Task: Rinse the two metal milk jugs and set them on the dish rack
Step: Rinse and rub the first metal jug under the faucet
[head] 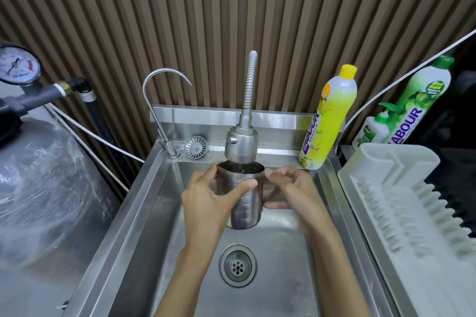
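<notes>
One metal milk jug [246, 210] is held upright over the steel sink [144, 201], its mouth right under the flexible tap's spray head [241, 145]. My left hand [210, 199] wraps the jug's left side, thumb across its front. My right hand [289, 189] grips the jug's handle on the right side. A white plastic dish rack [401, 203] lies to the right of the sink with nothing on it. I see no second jug.
A thin curved filter tap [161, 100] and a loose strainer [195, 147] stand at the sink's back left. A yellow detergent bottle [327, 121], a green one [417, 100] and a small pump bottle [373, 131] stand at the back right. The drain [237, 265] is below the jug. A plastic-wrapped tank [43, 188] stands left.
</notes>
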Motion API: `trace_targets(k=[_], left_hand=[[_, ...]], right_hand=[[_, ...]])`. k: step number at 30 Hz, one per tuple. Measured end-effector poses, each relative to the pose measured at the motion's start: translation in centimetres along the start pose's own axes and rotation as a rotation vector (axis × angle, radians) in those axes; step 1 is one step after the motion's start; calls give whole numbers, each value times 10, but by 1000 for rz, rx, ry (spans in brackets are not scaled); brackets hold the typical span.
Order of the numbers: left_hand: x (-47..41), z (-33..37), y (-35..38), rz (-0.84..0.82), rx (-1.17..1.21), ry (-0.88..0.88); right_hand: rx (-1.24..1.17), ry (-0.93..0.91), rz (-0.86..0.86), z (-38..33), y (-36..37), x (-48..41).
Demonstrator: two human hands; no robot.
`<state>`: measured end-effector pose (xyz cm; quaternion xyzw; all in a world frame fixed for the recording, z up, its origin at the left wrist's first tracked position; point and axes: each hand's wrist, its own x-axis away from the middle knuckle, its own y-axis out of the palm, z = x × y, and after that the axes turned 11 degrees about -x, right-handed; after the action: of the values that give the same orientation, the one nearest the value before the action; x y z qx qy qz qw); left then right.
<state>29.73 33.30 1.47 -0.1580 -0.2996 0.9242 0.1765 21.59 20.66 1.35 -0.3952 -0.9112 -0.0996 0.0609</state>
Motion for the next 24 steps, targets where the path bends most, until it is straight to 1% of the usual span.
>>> trace_targets(k=[2,5,6,7,9,12,14,16,19,21,24], left_hand=[[1,-2,2,-92,156,-45],[4,-4,11,-284,543,-119],[3,-4,15,-327,635,-133],[1,-5,20,-352,699,-139],[-4,-7,31,-345,766,-135],[-15,-8,43,-282,784,-132],[-23,-12,47,-280,782,-131],[-33,-23,50,-352,745,-159],[-44,-46,55,-489,616,-311],[-47,-58,61,-535,568,-414],[-48,-68,67,-563,554,-485]], right_hand=[[100,-56,75,-10,-3,3],[355,-223,176,-24,-3,11],[424,-276,196,-29,-2,14],[449,-321,206,-30,-2,15],[389,-359,189,-29,-3,14],[158,-328,127,-18,-6,3],[94,-335,130,-10,-5,-9],[187,-368,171,-3,4,-18],[469,-453,194,20,21,-27],[594,-512,163,39,27,-31],[688,-516,131,54,31,-34]])
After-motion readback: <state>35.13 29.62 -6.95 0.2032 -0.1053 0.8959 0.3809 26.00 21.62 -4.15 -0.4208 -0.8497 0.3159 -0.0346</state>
